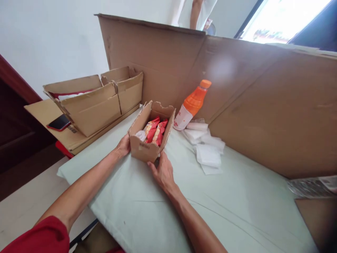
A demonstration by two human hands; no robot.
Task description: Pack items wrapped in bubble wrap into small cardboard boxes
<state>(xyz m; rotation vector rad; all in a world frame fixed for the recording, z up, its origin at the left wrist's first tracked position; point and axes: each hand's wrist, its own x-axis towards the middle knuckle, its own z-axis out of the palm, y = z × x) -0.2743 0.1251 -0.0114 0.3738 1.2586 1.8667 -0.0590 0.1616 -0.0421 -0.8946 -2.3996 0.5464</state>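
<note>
A small open cardboard box [145, 149] sits on a pale green cloth [237, 207]. Inside it lie red snack packets [156, 130] and something white [140, 135]. My left hand [123, 146] grips the box's left near corner. At the box's near right corner my right hand [163, 172] presses its fingers against the front wall. An orange drink bottle [192, 104] leans behind the box on the right. Several white folded packets [207, 147] lie in a loose pile to the right of the box.
A tall cardboard sheet [263, 105] stands along the back and right. Larger open cartons [94, 105] rest on flat cardboard at the left, with a dark phone [59, 123] beside them. Another person's arm [196, 12] shows above the sheet. Printed paper [310, 188] lies far right.
</note>
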